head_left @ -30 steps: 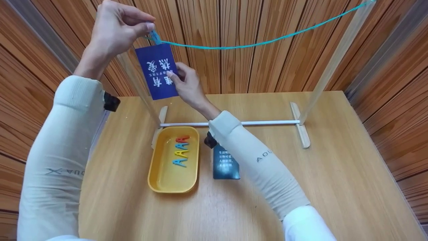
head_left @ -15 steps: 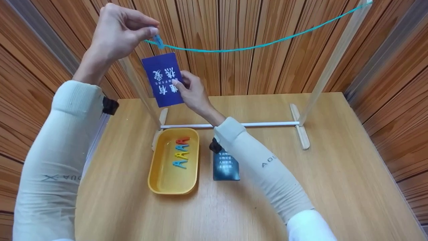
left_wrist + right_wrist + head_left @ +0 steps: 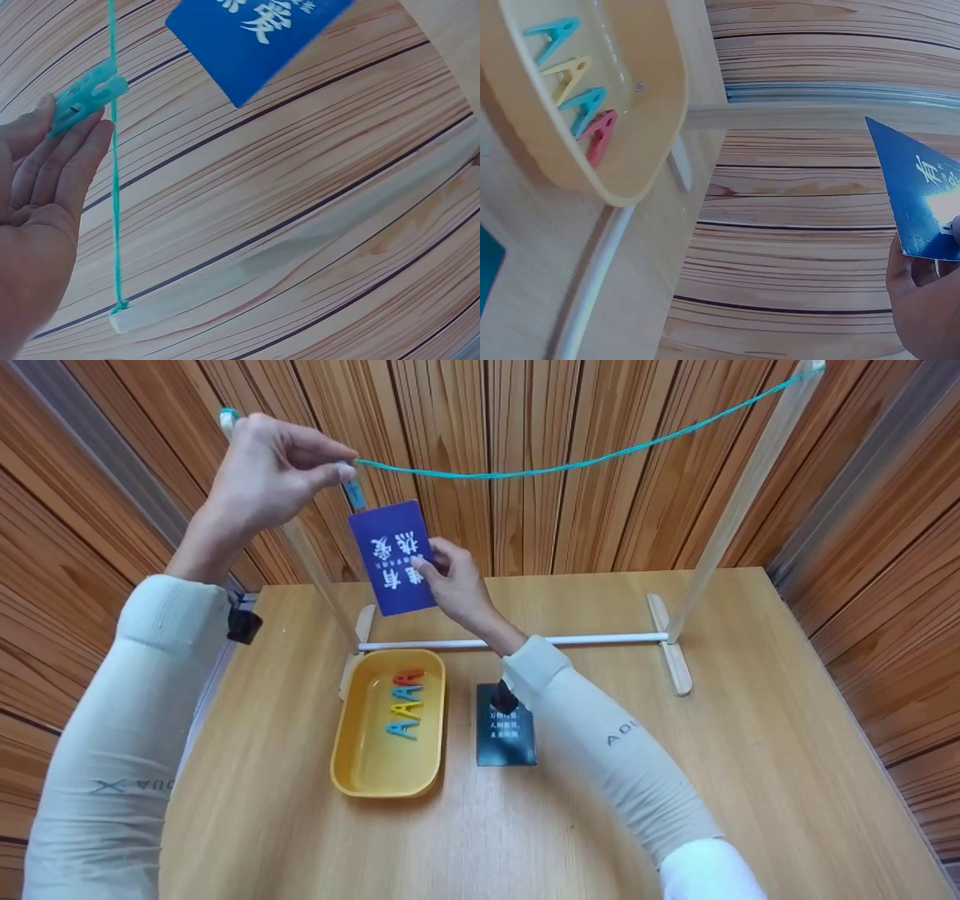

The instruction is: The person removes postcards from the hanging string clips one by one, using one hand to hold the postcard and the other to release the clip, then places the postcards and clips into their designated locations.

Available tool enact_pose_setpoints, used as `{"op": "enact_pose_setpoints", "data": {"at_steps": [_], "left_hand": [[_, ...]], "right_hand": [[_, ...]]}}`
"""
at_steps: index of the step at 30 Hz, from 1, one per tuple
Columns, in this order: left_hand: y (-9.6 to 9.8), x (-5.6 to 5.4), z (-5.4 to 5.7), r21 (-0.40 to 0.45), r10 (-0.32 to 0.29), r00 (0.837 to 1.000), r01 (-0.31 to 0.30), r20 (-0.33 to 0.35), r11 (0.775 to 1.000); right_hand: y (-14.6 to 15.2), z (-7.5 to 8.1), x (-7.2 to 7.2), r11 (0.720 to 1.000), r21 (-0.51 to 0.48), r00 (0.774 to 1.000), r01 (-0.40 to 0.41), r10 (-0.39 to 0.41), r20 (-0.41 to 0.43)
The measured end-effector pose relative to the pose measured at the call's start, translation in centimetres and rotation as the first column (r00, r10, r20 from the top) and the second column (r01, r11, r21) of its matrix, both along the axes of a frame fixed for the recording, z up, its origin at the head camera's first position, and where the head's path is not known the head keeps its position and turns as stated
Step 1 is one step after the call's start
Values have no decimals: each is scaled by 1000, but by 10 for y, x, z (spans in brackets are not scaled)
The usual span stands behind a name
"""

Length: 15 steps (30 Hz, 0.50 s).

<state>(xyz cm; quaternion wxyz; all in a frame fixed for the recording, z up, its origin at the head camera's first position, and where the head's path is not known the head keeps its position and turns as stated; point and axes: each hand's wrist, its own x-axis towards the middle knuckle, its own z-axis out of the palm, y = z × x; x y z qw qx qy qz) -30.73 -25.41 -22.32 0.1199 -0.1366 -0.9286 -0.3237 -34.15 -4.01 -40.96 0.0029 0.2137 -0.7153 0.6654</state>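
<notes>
My left hand point(image 3: 262, 472) pinches a blue clothespin point(image 3: 353, 495) between thumb and fingers, close to the turquoise cord point(image 3: 495, 476). In the left wrist view the tip of this clothespin point(image 3: 88, 94) overlaps the cord, and the card point(image 3: 259, 45) is off to the side, apart from it. My right hand point(image 3: 465, 589) holds the dark blue card point(image 3: 394, 561) with white characters by its right edge, thumb in front. From the head view, the card's top edge lies right at the clothespin's lower end. The right wrist view shows the card point(image 3: 911, 195) tilted and glossy.
A yellow tray point(image 3: 341, 742) with several coloured clothespins point(image 3: 406, 709) stands on the table. Right of it lies a dark green card point(image 3: 506, 742), partly behind the wrist camera. The cord spans two wooden posts point(image 3: 739, 510) joined by a white bar point(image 3: 600, 639).
The card has come away from the clothespin and moved down and right with my right hand. My left hand has lowered, bringing the clothespin from the cord to below it in the head view.
</notes>
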Motion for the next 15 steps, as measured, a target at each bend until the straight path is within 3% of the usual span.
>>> {"op": "enact_pose_setpoints", "data": {"at_steps": [9, 15], "left_hand": [[2, 6, -20, -43, -40, 999, 39, -8, 998], [7, 14, -31, -51, -71, 996, 74, 61, 996]], "right_hand": [[19, -11, 3, 999, 11, 998, 42, -42, 47], [28, -15, 12, 999, 25, 998, 31, -33, 54]]}}
